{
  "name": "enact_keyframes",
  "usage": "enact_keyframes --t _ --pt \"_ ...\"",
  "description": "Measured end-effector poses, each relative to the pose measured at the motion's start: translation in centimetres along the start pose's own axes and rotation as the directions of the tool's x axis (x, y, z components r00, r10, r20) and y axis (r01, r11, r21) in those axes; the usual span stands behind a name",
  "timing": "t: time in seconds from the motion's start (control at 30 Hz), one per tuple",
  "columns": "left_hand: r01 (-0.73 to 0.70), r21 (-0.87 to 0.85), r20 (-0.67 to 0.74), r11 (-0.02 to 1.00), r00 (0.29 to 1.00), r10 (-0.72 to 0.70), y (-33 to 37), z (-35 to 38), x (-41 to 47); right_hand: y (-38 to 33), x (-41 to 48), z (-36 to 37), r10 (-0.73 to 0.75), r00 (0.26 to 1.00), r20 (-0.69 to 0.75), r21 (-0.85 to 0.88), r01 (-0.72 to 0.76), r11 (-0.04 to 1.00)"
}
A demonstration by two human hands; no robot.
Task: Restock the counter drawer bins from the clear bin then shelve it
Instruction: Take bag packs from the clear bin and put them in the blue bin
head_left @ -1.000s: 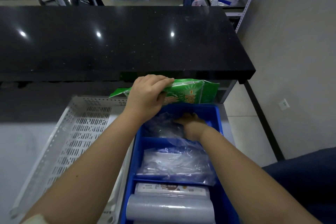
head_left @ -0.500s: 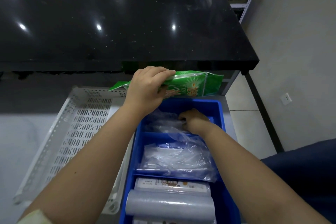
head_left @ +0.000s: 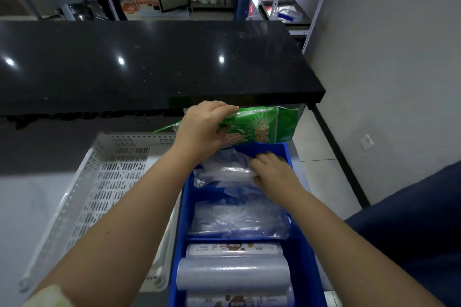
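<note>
My left hand [head_left: 203, 127] grips a green plastic packet [head_left: 262, 126] and holds it over the far end of a blue divided bin [head_left: 303, 252]. My right hand [head_left: 272, 171] presses on a clear plastic bag [head_left: 224, 173] in the bin's far compartment, fingers curled around its edge. The middle compartment holds more clear bags [head_left: 239, 219]. The near compartments hold rolls of plastic film [head_left: 232, 274] and a labelled roll [head_left: 232, 249].
A white perforated tray [head_left: 82, 202] lies left of the blue bin. A black stone countertop [head_left: 149, 65] overhangs both at the back. Metal shelving [head_left: 282, 7] stands beyond the counter at right, next to a grey wall [head_left: 399, 57].
My right hand has slid back toward me onto the clear bag in the far compartment. The left hand keeps the green packet in about the same place.
</note>
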State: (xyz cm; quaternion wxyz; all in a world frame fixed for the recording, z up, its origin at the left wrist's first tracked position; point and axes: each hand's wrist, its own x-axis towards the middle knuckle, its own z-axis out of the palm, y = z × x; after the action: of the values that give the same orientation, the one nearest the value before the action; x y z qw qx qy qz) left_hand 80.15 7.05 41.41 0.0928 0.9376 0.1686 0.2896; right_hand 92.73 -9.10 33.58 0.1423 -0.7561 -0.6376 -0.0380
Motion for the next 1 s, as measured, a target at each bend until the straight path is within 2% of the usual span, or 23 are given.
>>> enact_keyframes --t 0.2,0.33,0.67,0.8,0.9,1.0 --pt "-0.004 -0.061 0.149 0.998 0.989 0.013 1.5 2.1 0.3 0.0 -3.0 -1.4 -0.009 0.993 -0.116 -0.001 0.009 1.0" --pt "0.019 -0.071 0.262 0.997 0.965 0.001 1.7 3.0 0.2 -0.3 -3.8 -1.4 -0.009 0.99 -0.141 -0.049 0.002 0.999" --pt "-0.039 -0.03 0.24 0.999 0.97 0.045 2.4 2.9 -1.2 -0.6 -3.3 -0.6 -0.028 0.98 -0.198 -0.135 0.001 0.991" --pt "-0.068 -0.001 0.182 0.998 0.981 0.067 3.0 2.8 -2.2 -0.4 -3.7 0.0 -0.035 0.975 -0.217 -0.137 0.005 0.991" --pt "-0.012 0.01 0.194 1.0 0.981 0.01 2.5 3.1 -2.6 -0.1 -3.6 0.6 -0.039 0.971 -0.236 -0.146 0.004 0.989" --pt "0.063 0.032 0.294 0.998 0.953 -0.069 1.5 3.9 -2.4 0.1 -3.2 1.1 -0.056 0.961 -0.27 -0.157 0.014 0.988"
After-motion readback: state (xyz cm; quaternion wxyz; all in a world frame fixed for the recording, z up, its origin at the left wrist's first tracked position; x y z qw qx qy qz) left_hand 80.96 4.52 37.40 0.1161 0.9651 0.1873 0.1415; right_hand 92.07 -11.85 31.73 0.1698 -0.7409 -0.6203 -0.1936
